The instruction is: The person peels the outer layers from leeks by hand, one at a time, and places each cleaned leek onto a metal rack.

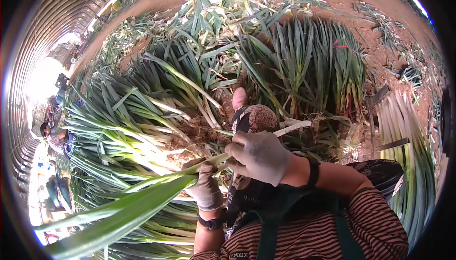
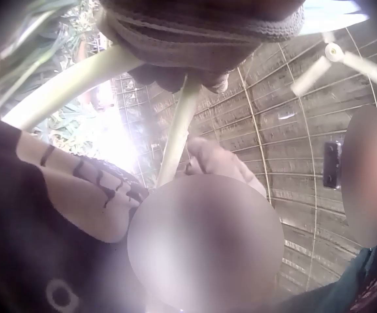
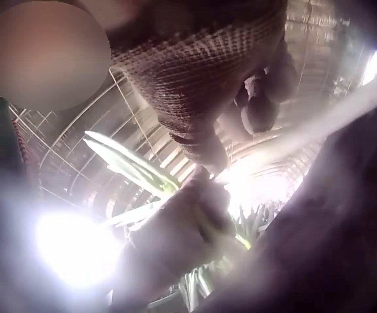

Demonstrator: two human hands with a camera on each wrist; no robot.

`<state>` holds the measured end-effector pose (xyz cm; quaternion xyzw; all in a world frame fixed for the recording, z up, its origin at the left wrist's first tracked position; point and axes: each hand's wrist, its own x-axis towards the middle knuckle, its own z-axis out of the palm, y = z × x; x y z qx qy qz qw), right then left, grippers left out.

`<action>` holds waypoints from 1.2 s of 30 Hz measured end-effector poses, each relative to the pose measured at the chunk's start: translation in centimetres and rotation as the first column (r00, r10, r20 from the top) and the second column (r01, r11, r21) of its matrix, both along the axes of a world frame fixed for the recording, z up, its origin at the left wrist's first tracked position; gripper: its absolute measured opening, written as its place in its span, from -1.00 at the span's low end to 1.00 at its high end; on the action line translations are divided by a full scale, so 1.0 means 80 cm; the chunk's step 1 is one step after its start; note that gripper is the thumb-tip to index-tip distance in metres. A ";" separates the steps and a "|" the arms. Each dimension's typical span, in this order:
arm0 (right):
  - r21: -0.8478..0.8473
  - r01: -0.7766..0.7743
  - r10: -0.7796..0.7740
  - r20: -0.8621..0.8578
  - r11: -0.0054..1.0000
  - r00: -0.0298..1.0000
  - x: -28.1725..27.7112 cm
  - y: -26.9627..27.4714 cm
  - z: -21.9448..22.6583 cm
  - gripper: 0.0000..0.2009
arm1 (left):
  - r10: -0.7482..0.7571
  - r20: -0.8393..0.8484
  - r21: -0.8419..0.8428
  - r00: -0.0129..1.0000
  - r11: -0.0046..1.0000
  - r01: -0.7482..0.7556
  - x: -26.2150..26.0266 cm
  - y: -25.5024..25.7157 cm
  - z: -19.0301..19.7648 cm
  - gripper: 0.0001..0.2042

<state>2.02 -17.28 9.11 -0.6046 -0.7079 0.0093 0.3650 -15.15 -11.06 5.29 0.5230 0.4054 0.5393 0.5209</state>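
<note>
Both hands wear pale knit gloves and work on one long green onion [image 1: 135,204] above the lap. The left hand [image 1: 206,186] grips its stalk where the leaves begin; the broad leaves stretch to the lower left. Close beside it, the right hand [image 1: 263,155] pinches the stalk between thumb and curled fingers. Past the right hand the white end [image 1: 294,128] sticks out to the right. In the left wrist view, a thick pale stalk [image 2: 64,91] and a thinner pale strip [image 2: 178,130] come out under the left hand [image 2: 201,32], the strip running down toward the right hand [image 2: 224,163].
Piled green onions [image 1: 114,122] with roots lie to the left; upright bundles [image 1: 308,60] stand ahead. Cleaned white-stemmed onions [image 1: 403,127] lie at the right by a metal rack [image 1: 394,144]. Leaf scraps [image 1: 223,13] cover the ground. A person [image 1: 56,139] is at far left.
</note>
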 end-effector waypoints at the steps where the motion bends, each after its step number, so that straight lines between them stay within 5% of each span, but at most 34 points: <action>1: -0.010 0.004 -0.004 0.008 1.000 1.000 -0.002 0.003 -0.004 -0.76 | 0.003 -0.046 0.064 0.999 0.998 0.000 -0.002 0.001 -0.004 -0.71; 8: 0.026 0.063 -0.063 0.018 0.998 0.998 0.010 -0.007 -0.008 -0.85 | 0.050 -0.102 0.062 0.993 0.997 -0.044 0.002 -0.002 0.008 -0.79; 11: 0.085 0.171 -0.155 -0.168 0.982 0.974 0.023 -0.014 -0.016 -0.86 | 0.071 -0.063 0.026 0.996 0.997 -0.069 0.005 -0.001 0.012 -0.80; 16: 0.134 0.092 -0.058 -0.234 0.987 0.970 0.024 -0.022 0.000 -0.83 | 0.023 -0.042 -0.070 0.999 0.997 -0.026 0.001 -0.001 0.014 -0.82; 20: 0.044 0.023 -0.022 -0.028 0.999 0.999 -0.004 -0.002 -0.004 -0.79 | 0.003 -0.010 -0.082 1.000 0.997 -0.004 0.006 -0.006 0.019 -0.80; 27: 0.021 0.123 -0.124 0.288 0.992 0.950 -0.021 -0.003 -0.018 -0.86 | -0.006 -0.067 -0.008 0.998 1.000 0.006 -0.005 -0.003 0.000 -0.78; 30: -0.002 0.105 -0.104 0.084 0.994 0.991 -0.010 -0.008 -0.023 -0.86 | 0.001 -0.041 -0.061 0.999 0.998 -0.003 -0.001 -0.004 0.005 -0.79; 34: 0.167 0.123 -0.076 -0.265 0.978 0.961 0.013 -0.015 -0.039 -0.83 | 0.046 0.079 -0.137 0.996 0.990 -0.035 0.008 -0.002 0.014 -0.80; 36: 0.038 0.113 -0.062 -0.646 0.993 0.761 0.025 -0.026 -0.039 -0.88 | 0.056 0.046 -0.131 0.997 0.990 -0.049 0.008 0.001 0.014 -0.81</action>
